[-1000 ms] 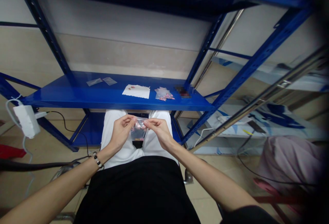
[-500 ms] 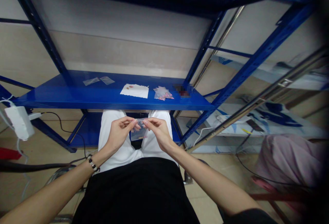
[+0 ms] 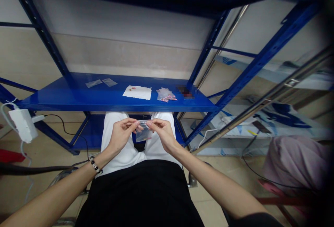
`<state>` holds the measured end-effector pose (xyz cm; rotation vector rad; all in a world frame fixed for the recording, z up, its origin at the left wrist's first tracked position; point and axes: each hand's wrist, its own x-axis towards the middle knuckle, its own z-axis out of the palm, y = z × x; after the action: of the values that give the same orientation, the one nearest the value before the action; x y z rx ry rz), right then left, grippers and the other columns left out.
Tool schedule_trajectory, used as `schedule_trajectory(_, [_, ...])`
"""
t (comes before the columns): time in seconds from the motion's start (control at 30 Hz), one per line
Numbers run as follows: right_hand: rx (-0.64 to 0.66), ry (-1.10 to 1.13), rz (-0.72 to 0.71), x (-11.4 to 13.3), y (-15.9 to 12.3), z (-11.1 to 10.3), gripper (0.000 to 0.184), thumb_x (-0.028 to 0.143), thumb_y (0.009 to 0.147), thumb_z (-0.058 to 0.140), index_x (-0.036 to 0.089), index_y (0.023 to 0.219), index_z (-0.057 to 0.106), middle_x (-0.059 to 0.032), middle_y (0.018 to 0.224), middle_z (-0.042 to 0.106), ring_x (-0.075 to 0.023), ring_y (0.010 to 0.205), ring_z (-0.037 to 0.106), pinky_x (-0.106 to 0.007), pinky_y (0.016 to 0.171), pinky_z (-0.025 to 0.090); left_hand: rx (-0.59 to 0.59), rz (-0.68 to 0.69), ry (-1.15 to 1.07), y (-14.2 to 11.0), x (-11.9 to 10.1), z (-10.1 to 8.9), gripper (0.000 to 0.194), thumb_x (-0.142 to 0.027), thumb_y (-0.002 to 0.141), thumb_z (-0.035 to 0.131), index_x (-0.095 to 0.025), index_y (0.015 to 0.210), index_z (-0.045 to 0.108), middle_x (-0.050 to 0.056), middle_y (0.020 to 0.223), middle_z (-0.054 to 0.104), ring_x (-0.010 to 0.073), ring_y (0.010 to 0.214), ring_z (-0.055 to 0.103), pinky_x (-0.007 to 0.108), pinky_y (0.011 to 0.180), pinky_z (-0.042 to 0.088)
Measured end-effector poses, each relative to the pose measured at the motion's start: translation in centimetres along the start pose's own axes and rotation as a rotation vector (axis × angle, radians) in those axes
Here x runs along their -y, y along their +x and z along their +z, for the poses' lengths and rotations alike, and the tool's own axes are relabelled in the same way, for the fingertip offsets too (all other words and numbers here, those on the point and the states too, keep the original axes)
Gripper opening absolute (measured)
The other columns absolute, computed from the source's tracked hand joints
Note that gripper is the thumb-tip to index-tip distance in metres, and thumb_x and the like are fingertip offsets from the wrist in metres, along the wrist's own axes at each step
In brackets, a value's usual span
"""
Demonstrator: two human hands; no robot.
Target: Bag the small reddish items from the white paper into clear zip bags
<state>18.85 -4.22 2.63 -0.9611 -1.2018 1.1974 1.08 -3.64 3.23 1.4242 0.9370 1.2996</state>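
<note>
While the left hand (image 3: 120,136) and the right hand (image 3: 163,134) pinch the top edge of a small clear plastic bag (image 3: 143,135) between thumbs and fingertips, the bag hangs in front of the person's white trousers (image 3: 127,154), just below the front edge of a blue steel shelf (image 3: 78,99). The two pinches sit close together, and whether the bag's mouth is sealed or open is too small to tell. On the shelf, a heap of clear bags (image 3: 166,95) holding pink pieces lies beside a sheet of white paper (image 3: 137,92) with a few reddish bits on it. Two flat clear bags (image 3: 93,83) lie well apart to the left, seemingly unfilled, and a blurred dark object (image 3: 185,92) sits further right.
</note>
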Motion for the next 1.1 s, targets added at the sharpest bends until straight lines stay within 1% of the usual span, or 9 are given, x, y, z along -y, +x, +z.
schedule_trajectory(0.17, [-0.012,0.021,-0.016,0.2,-0.2,0.2,0.020,0.037,0.072,0.079,0.018,0.077,0.075,-0.0030,0.071,0.067,-0.0148,0.066,0.056,-0.027,0.065,0.044,0.011,-0.003,0.017,-0.2,-0.3,0.1,0.021,-0.034,0.083,0.069,-0.013,0.085,0.067,0.007,0.074,0.074,0.0162,0.065,0.066,0.026,0.062,0.049])
schedule_trajectory(0.3, [-0.010,0.008,-0.038,-0.1,0.0,0.2,0.020,0.036,0.073,0.078,0.017,0.076,0.074,-0.0025,0.071,0.067,-0.0138,0.065,0.056,-0.026,0.064,0.044,0.019,0.007,0.013,-0.2,0.0,0.1,0.020,-0.033,0.084,0.068,-0.013,0.085,0.066,0.006,0.074,0.073,0.0151,0.065,0.065,0.024,0.062,0.049])
schedule_trajectory(0.4, [0.025,-0.002,-0.033,-0.2,0.0,0.3,0.020,0.035,0.076,0.077,0.016,0.080,0.074,-0.0032,0.076,0.069,-0.0142,0.069,0.059,-0.025,0.068,0.045,0.008,0.017,0.008,-0.2,0.3,0.2,0.021,-0.033,0.084,0.068,-0.013,0.087,0.065,0.005,0.072,0.071,0.0145,0.064,0.064,0.024,0.061,0.049])
schedule_trajectory(0.5, [0.099,0.024,-0.011,-0.2,-0.2,0.7,0.020,0.036,0.079,0.074,0.016,0.085,0.074,-0.0053,0.083,0.072,-0.0163,0.076,0.063,-0.027,0.074,0.047,0.009,0.015,0.031,-0.3,0.4,0.3,0.022,-0.034,0.083,0.069,-0.013,0.086,0.065,0.005,0.071,0.070,0.0148,0.065,0.065,0.023,0.061,0.049])
schedule_trajectory(0.57, [0.124,0.039,-0.014,-0.2,-0.4,0.9,0.020,0.036,0.080,0.073,0.016,0.084,0.074,-0.0055,0.082,0.073,-0.0170,0.077,0.064,-0.027,0.075,0.048,0.022,0.011,0.043,-0.3,0.5,0.4,0.022,-0.034,0.083,0.069,-0.013,0.086,0.066,0.005,0.073,0.070,0.0153,0.067,0.065,0.024,0.062,0.050])
schedule_trajectory(0.67, [0.119,0.050,-0.013,-0.2,-0.5,0.9,0.020,0.035,0.080,0.073,0.016,0.082,0.074,-0.0056,0.078,0.072,-0.0175,0.074,0.065,-0.028,0.073,0.049,0.046,0.006,0.049,-0.4,0.6,0.5,0.022,-0.035,0.083,0.069,-0.013,0.086,0.066,0.005,0.074,0.070,0.0161,0.069,0.066,0.024,0.064,0.050])
schedule_trajectory(0.77, [0.117,0.049,0.035,-0.4,-0.4,0.5,0.021,0.035,0.076,0.076,0.015,0.079,0.074,-0.0065,0.076,0.072,-0.0179,0.072,0.064,-0.027,0.069,0.048,0.074,0.010,0.082,-0.4,0.9,0.5,0.022,-0.036,0.084,0.067,-0.014,0.085,0.065,0.004,0.074,0.068,0.0160,0.069,0.065,0.024,0.064,0.049])
schedule_trajectory(0.97, [0.137,0.069,0.100,-0.3,-0.2,0.1,0.021,0.033,0.073,0.079,0.013,0.075,0.074,-0.0061,0.071,0.070,-0.0152,0.067,0.060,-0.025,0.065,0.043,0.158,0.081,0.175,-0.3,1.2,0.1,0.020,-0.035,0.090,0.060,-0.016,0.086,0.063,0.003,0.078,0.065,0.0156,0.074,0.061,0.025,0.070,0.047])
schedule_trajectory(1.1, [0.057,0.098,0.120,-0.2,-0.3,0.4,0.024,0.036,0.074,0.078,0.013,0.080,0.075,-0.0041,0.071,0.069,-0.0122,0.064,0.056,-0.023,0.064,0.041,0.144,0.097,0.236,0.2,1.2,-0.3,0.021,-0.036,0.090,0.058,-0.017,0.084,0.061,0.001,0.074,0.063,0.0153,0.072,0.060,0.025,0.071,0.046])
